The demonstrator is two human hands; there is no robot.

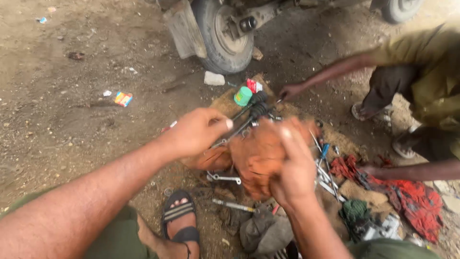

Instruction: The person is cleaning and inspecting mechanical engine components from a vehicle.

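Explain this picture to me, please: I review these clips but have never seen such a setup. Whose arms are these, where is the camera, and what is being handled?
The single picture comes from a camera worn on a person's head, looking down. The two near arms are that person's own. The left hand grips black-handled tools; the right hand clutches an orange rag around them. Below lie wrenches and a red cloth on the dirt ground. Another person's hand reaches in from the right. A vehicle wheel stands behind.
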